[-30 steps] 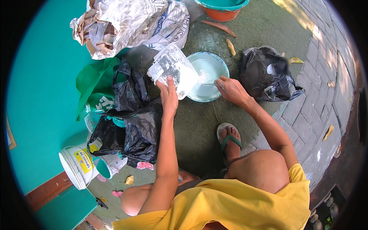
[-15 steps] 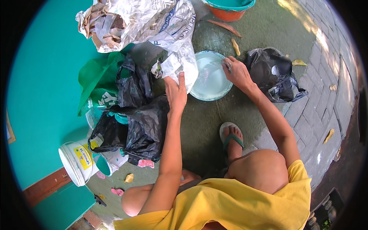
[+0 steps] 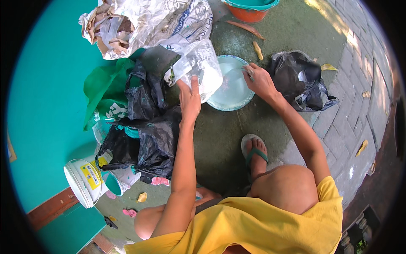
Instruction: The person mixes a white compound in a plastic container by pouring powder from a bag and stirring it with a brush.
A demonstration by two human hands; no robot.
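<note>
My left hand (image 3: pixel 190 101) grips a clear, white-smeared plastic container (image 3: pixel 202 70). The container leans to the right, its lower side beside the left rim of a round basin (image 3: pixel 234 106). Cloudy pale liquid (image 3: pixel 232 84) fills the basin. At the basin's upper right rim, the fingers of my right hand (image 3: pixel 260 80) are closed round a thin greyish tool whose lower part reaches over the liquid; its kind cannot be made out. A crumpled black plastic bag (image 3: pixel 292 72) lies just right of that hand.
Left of my left arm are black bags (image 3: pixel 158 135), a green bag (image 3: pixel 103 84) and a white bucket (image 3: pixel 80 186) lying tilted. A large torn white sack (image 3: pixel 156 21) stands at the upper left. An orange basin (image 3: pixel 249 15) is at the top; my sandalled foot (image 3: pixel 256 154) is below.
The plastic container in my left hand has turned and shifted slightly right, and its side now shows more fully. My right hand stays at the basin's rim. The whole view has shifted slightly left.
</note>
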